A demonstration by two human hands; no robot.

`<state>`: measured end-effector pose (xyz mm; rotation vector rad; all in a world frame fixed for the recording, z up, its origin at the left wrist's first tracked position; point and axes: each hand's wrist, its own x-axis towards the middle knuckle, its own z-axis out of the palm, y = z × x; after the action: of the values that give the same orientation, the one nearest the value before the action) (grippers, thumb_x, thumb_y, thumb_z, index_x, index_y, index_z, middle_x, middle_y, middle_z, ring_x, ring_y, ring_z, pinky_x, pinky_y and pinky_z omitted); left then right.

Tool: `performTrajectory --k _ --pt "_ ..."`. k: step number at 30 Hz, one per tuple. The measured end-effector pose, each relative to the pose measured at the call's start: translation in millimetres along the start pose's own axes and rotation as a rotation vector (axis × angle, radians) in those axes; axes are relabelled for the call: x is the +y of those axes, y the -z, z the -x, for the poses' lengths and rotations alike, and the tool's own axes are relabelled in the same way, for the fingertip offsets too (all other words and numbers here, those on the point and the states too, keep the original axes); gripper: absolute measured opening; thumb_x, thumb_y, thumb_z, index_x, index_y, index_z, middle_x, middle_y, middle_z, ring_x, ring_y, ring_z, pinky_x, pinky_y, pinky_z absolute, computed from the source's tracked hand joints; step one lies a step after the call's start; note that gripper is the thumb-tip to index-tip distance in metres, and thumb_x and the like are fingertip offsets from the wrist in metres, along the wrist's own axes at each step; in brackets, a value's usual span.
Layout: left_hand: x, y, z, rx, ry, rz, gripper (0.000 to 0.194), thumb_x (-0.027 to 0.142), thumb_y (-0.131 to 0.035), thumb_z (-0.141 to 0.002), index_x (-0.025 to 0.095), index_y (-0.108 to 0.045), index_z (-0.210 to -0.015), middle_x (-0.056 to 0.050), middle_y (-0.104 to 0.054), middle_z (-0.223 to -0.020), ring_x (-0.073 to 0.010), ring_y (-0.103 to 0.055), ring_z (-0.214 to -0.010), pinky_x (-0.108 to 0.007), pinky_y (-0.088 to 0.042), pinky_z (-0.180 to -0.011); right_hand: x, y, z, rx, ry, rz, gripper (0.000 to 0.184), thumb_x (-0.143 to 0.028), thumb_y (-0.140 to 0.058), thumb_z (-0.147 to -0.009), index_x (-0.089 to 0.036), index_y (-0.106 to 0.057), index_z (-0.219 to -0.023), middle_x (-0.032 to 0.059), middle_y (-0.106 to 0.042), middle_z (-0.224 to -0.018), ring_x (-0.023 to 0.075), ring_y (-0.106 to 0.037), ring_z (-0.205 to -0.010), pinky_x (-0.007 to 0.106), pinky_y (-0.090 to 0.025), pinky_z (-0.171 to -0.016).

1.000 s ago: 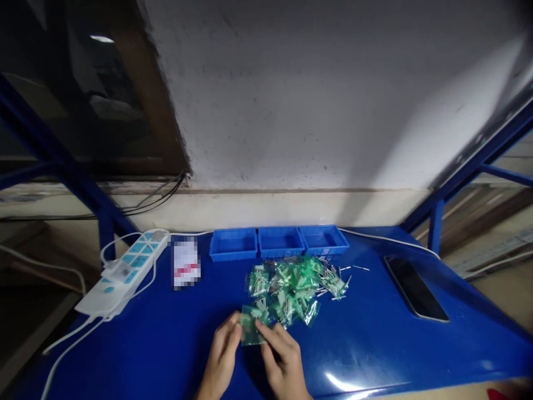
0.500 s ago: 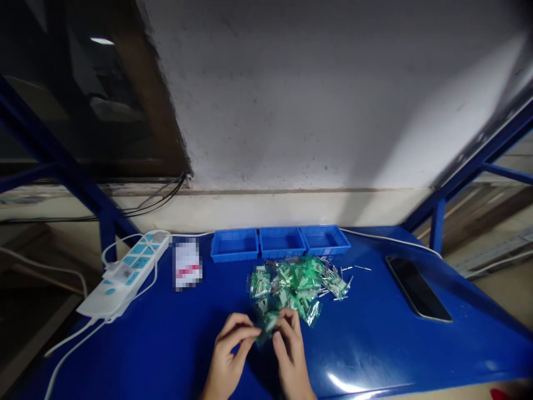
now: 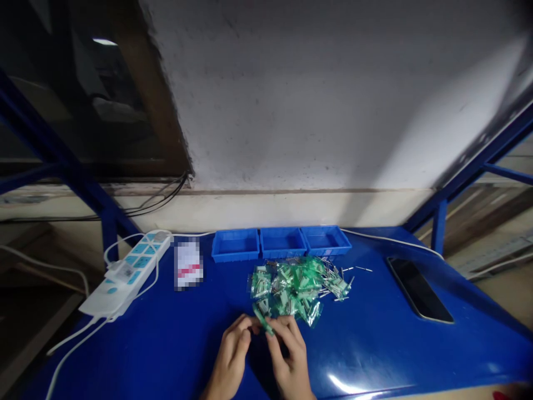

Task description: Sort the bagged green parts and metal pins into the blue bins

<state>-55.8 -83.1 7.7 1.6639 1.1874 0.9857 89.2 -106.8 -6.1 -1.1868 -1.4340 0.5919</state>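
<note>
We've got a small green packet pinched in our right hand, near the blue table's front edge. Our left hand's curled right by it, can't tell if gripping. Packet pile sits just beyond, toward the back edge.

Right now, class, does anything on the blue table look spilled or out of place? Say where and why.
Yes: a thin silvery piece lies by itself on the blue table, just right of the pile of green packets. It looks strayed because most similar pieces lie bunched with the packets.
</note>
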Motion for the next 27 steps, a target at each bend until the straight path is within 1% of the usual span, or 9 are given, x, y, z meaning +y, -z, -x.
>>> performTrajectory --k 2,4,6,8,11,15,20,24,27 --pt "-7.7 -0.9 1.5 0.083 0.047 0.025 0.048 0.047 -0.028 -0.092 0.016 -0.065 -0.087 -0.006 -0.060 -0.072 -0.0174 -0.055 -0.068 -0.026 -0.047 -0.067 -1.8 0.0 -0.1 -0.039 0.075 0.031 0.029 -0.013 -0.048 -0.085 -0.025 -0.062 -0.108 0.0059 -0.056 -0.095 0.0162 -0.059 -0.088 0.027 -0.050 -0.077" --pt "-12.9 -1.3 3.2 0.147 0.099 0.054 0.044 0.049 -0.036 -0.089 0.016 -0.065 -0.091 -0.007 -0.063 -0.079 -0.0183 -0.057 -0.073 -0.026 -0.048 -0.068 -1.9 -0.7 0.3 -0.063 0.104 0.068 0.033 -0.011 -0.047 -0.084 -0.026 -0.062 -0.108 0.0075 -0.054 -0.103 0.0178 -0.058 -0.095 0.029 -0.051 -0.081" --pt "-14.0 -0.9 4.1 0.154 0.121 0.088 0.039 0.047 -0.044 -0.086 0.016 -0.064 -0.100 -0.008 -0.065 -0.092 -0.0190 -0.059 -0.079 -0.025 -0.049 -0.071 -1.6 -1.4 0.7 -0.081 0.086 0.094 0.035 -0.009 -0.045 -0.083 -0.026 -0.062 -0.108 0.0083 -0.052 -0.109 0.0191 -0.056 -0.101 0.031 -0.050 -0.083" --pt "-11.9 -0.1 3.6 0.123 0.115 0.112 0.036 0.043 -0.047 -0.086 0.016 -0.063 -0.104 -0.008 -0.065 -0.095 -0.0187 -0.060 -0.080 -0.025 -0.050 -0.071 -1.9 -2.0 0.7 -0.093 0.051 0.109 0.035 -0.009 -0.043 -0.083 -0.026 -0.062 -0.107 0.0087 -0.051 -0.113 0.0202 -0.055 -0.105 0.032 -0.050 -0.086" --pt "-7.2 1.4 0.6 0.117 0.045 0.083 0.030 0.035 -0.049 -0.087 0.017 -0.064 -0.105 -0.009 -0.065 -0.095 -0.0191 -0.061 -0.083 -0.026 -0.051 -0.073 -3.4 -2.0 -0.3 -0.070 -0.002 0.121 0.030 -0.013 -0.044 -0.084 -0.025 -0.063 -0.105 0.0089 -0.051 -0.114 0.0214 -0.053 -0.108 0.035 -0.048 -0.090" --pt "-4.1 2.6 -2.1 0.068 -0.126 -0.096 0.029 0.027 -0.054 -0.084 0.022 -0.065 -0.110 -0.010 -0.062 -0.107 -0.0209 -0.060 -0.096 -0.028 -0.051 -0.081 -4.6 0.1 -2.9 -0.009 -0.106 0.081 0.022 -0.025 -0.047 -0.088 -0.022 -0.064 -0.101 0.0087 -0.057 -0.109 0.0208 -0.056 -0.104 0.034 -0.047 -0.090" --pt "-0.5 -0.3 0.9 -0.034 -0.244 -0.252 0.033 0.020 -0.053 -0.082 0.027 -0.063 -0.112 -0.010 -0.059 -0.110 -0.0217 -0.056 -0.103 -0.033 -0.049 -0.087 -2.4 1.0 -4.2 -0.029 -0.192 -0.062 0.025 -0.032 -0.048 -0.089 -0.020 -0.064 -0.103 0.0061 -0.066 -0.094 0.0174 -0.062 -0.088 0.027 -0.051 -0.078" --pt "4.1 -1.1 1.7 -0.047 -0.162 -0.190 0.027 0.025 -0.052 -0.084 0.024 -0.064 -0.108 -0.011 -0.056 -0.115 -0.0222 -0.054 -0.105 -0.033 -0.047 -0.088 1.4 -2.7 -2.4 -0.010 -0.228 -0.081 0.025 -0.032 -0.051 -0.087 -0.018 -0.063 -0.104 0.0070 -0.068 -0.098 0.0180 -0.064 -0.090 0.027 -0.051 -0.081" --pt "4.0 0.4 -1.5 0.012 -0.026 -0.053 0.027 0.035 -0.045 -0.088 0.019 -0.065 -0.095 -0.010 -0.060 -0.099 -0.0191 -0.058 -0.088 -0.028 -0.049 -0.075 4.1 -4.4 0.7 0.029 -0.183 -0.040 0.020 -0.028 -0.049 -0.087 -0.018 -0.061 -0.100 0.0071 -0.068 -0.096 0.0177 -0.064 -0.088 0.026 -0.051 -0.080"
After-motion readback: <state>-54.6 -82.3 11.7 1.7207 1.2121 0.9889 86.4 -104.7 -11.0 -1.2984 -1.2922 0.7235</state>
